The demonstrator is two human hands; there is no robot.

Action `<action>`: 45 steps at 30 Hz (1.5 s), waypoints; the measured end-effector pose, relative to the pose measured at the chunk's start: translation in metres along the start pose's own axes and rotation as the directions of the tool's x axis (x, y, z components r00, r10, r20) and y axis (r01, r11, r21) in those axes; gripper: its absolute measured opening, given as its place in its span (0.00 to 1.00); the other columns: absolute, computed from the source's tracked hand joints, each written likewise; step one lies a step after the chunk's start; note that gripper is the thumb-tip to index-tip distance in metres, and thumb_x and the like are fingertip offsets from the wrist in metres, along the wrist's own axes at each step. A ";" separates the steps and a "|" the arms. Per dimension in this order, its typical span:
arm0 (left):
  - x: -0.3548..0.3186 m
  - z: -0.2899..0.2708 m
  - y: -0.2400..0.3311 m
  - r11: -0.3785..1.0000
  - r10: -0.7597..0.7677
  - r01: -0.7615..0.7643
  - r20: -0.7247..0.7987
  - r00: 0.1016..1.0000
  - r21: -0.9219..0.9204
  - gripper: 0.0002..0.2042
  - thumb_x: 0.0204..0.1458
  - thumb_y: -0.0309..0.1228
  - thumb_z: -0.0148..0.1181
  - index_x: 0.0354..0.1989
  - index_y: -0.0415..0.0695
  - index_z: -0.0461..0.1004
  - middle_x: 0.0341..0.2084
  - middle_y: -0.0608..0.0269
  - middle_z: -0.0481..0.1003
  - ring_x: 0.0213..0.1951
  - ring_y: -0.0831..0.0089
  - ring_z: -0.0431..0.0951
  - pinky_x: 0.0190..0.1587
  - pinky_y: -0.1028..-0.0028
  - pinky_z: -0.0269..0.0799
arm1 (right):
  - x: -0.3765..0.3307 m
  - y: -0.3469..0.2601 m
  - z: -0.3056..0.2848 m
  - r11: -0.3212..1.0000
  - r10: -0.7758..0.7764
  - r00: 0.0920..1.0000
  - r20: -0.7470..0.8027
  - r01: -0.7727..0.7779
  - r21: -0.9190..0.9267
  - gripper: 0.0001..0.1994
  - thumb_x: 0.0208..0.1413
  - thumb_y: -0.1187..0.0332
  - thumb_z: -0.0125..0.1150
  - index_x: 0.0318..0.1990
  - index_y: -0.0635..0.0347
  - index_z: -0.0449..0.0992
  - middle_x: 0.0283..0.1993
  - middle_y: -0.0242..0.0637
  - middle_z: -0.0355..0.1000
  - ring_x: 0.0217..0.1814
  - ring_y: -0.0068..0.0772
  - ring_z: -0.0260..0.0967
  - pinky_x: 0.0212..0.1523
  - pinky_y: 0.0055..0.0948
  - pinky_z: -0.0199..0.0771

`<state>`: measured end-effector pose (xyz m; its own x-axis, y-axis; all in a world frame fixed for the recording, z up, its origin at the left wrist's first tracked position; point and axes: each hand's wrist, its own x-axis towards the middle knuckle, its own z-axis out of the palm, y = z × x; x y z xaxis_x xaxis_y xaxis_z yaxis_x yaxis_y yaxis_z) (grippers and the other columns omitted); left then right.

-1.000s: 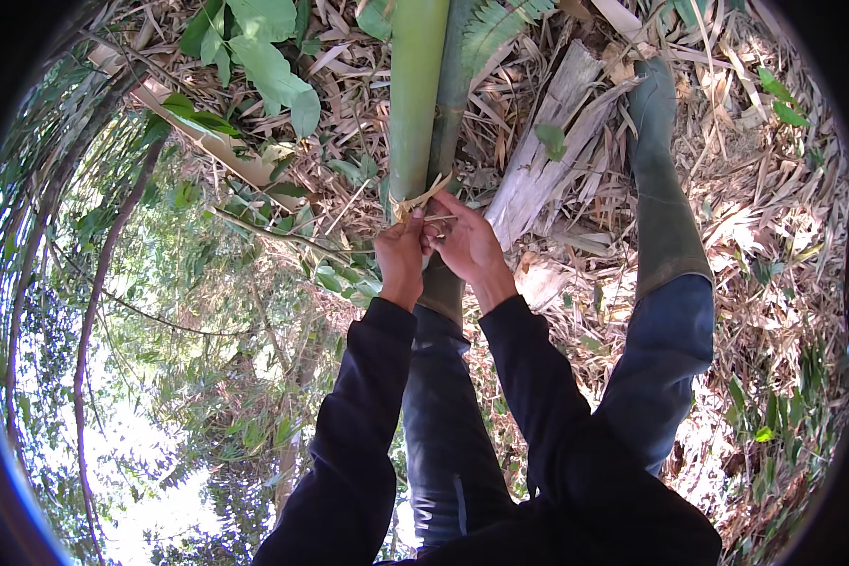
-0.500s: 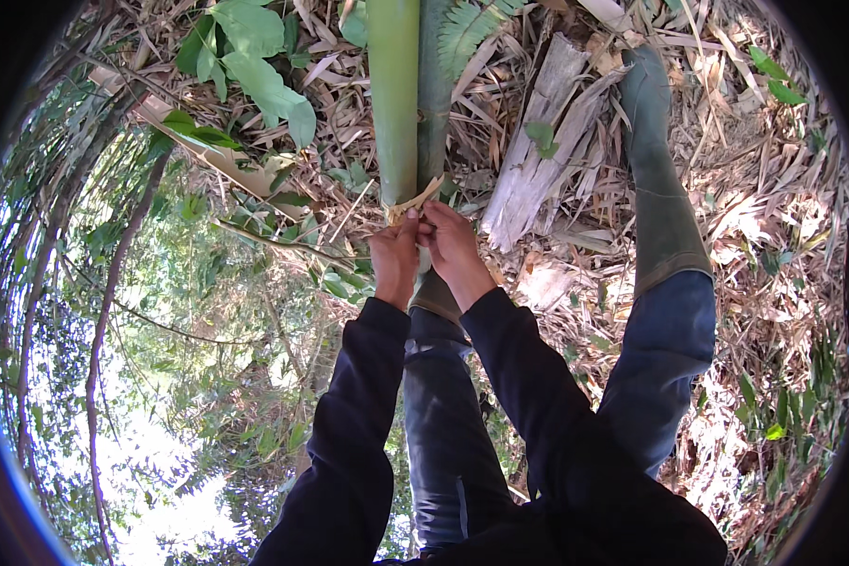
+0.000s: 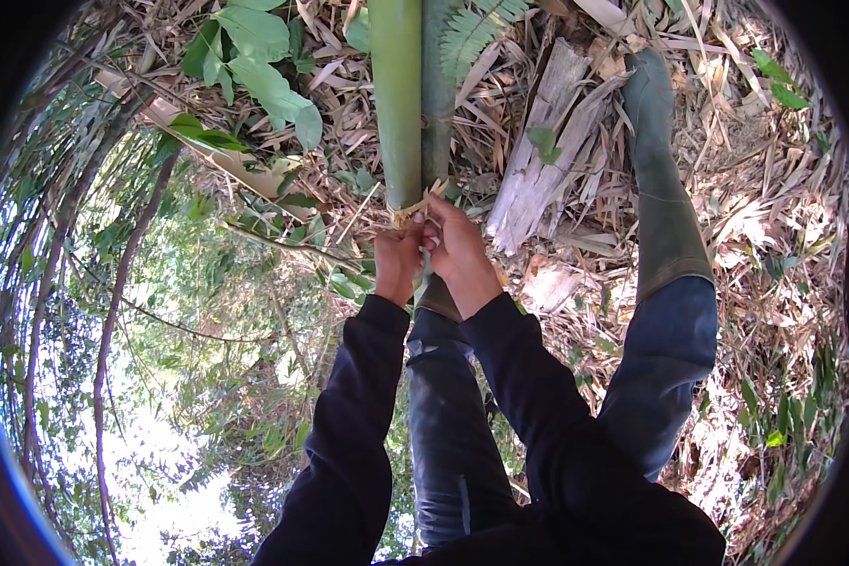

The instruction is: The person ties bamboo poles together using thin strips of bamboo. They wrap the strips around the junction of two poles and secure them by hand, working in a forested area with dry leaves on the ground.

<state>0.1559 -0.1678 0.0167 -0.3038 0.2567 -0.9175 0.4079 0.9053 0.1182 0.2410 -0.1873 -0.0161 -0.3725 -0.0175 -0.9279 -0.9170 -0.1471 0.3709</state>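
Two green bamboo stems (image 3: 398, 104) run from the top edge down to my hands, lying side by side. A thin tan strip (image 3: 417, 207) wraps around their lower end. My left hand (image 3: 398, 264) pinches the strip just below the stems, fingers closed. My right hand (image 3: 460, 253) is beside it, touching it, fingers closed on the same strip. Both arms wear dark sleeves. The stems' lower end is hidden behind my hands.
My legs in dark trousers and green rubber boots (image 3: 662, 189) stand on ground covered in dry bamboo leaves. A pale split log (image 3: 538, 170) lies right of the stems. Broad green leaves (image 3: 259, 66) and thin branches fill the left.
Both hands have stayed at the strip on the stems, shifting slightly; the view has tilted a little. The strip's loose ends have shifted.
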 end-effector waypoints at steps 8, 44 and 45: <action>0.000 0.004 -0.011 0.997 -0.012 0.008 -0.055 0.998 -0.080 0.16 0.55 0.39 0.59 0.25 0.36 0.78 0.11 0.68 0.69 0.12 0.82 0.64 0.14 0.80 0.55 | 0.007 -0.002 0.002 1.000 0.019 0.997 0.072 -0.020 0.024 0.13 0.53 0.55 0.63 0.31 0.54 0.72 0.28 0.27 0.64 0.25 0.20 0.58 0.24 0.20 0.56; 0.001 0.015 -0.034 0.230 0.026 0.284 0.298 0.954 -0.931 0.18 0.63 0.44 0.41 0.41 0.40 0.67 0.31 0.63 0.70 0.31 0.75 0.67 0.38 0.73 0.67 | -0.032 -0.015 0.028 0.072 -0.421 0.801 0.427 0.499 -0.864 0.13 0.49 0.68 0.55 0.20 0.69 0.69 0.15 0.53 0.63 0.15 0.45 0.67 0.21 0.40 0.65; -0.001 0.018 -0.032 0.225 0.040 0.260 0.276 0.960 -0.939 0.18 0.64 0.44 0.40 0.41 0.40 0.68 0.32 0.63 0.70 0.32 0.75 0.68 0.39 0.73 0.68 | -0.033 -0.015 0.029 -0.139 -0.434 0.715 0.548 0.548 -0.825 0.13 0.50 0.68 0.55 0.20 0.69 0.69 0.15 0.51 0.64 0.15 0.44 0.68 0.21 0.39 0.65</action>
<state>0.1587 -0.2032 0.0065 -0.0378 0.1896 -0.9811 -0.7960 0.5879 0.1443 0.2629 -0.1559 0.0096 0.0533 0.5932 -0.8033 0.0416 -0.8051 -0.5917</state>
